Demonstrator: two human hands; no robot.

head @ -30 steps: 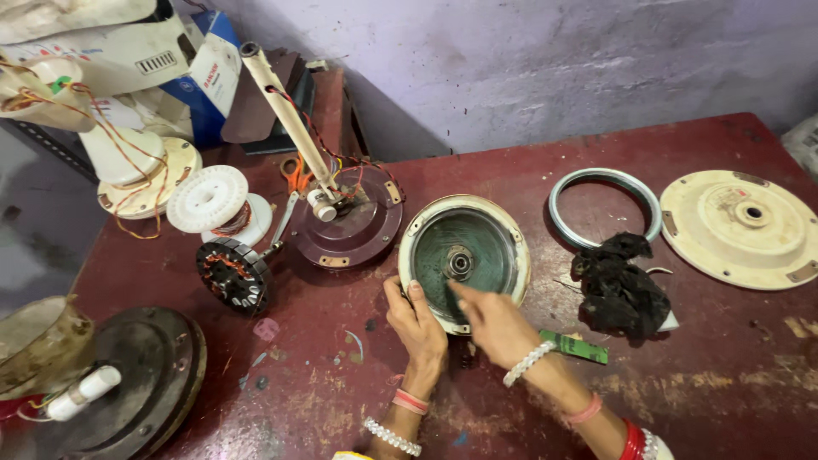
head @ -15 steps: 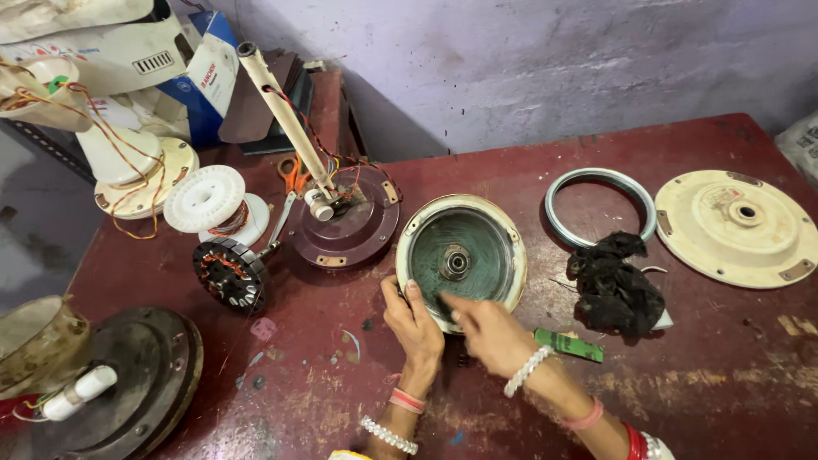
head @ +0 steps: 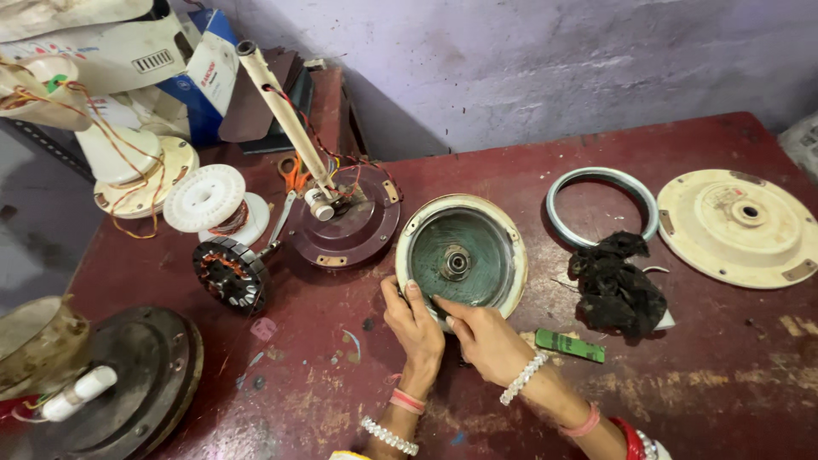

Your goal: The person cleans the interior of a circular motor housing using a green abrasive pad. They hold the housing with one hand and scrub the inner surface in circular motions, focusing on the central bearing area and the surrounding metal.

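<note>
A round fan motor cover (head: 461,255), cream on the rim and green inside with a bearing at its centre, lies open side up on the dark red table (head: 682,392). My left hand (head: 414,322) grips its near left rim, thumb on the edge. My right hand (head: 487,339) rests against the near rim, fingers reaching into the bowl. I cannot tell whether the right hand pinches anything.
A black rag (head: 618,285) and a green flat piece (head: 570,345) lie right of my hands. Behind are a metal ring (head: 601,203) and a cream disc (head: 740,224). A brown motor base with rod (head: 342,223), a wound stator (head: 229,272), a white spool (head: 207,201) and a dark housing (head: 141,375) stand left.
My right hand has drawn back from the cover's centre to its near rim. My left hand keeps its hold on the rim.
</note>
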